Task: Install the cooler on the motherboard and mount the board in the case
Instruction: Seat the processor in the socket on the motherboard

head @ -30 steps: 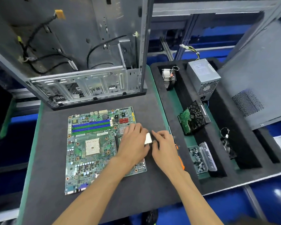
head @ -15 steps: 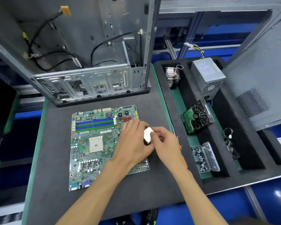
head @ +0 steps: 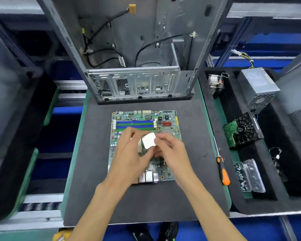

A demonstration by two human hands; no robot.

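Two hands, left [head: 129, 153] and right [head: 170, 150], pinch a chip [head: 149, 141] over the board [head: 144, 146]; misaligned seating could bend pins.

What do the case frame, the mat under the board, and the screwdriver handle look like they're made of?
Case frame: bare sheet metal, dull silver-grey, judging by its stamped slots and punched vents. Mat: dark, matte, apparently foam or felt-like; no glare on it. Screwdriver: handle looks like orange and black plastic or rubber, with a thin metal shaft.
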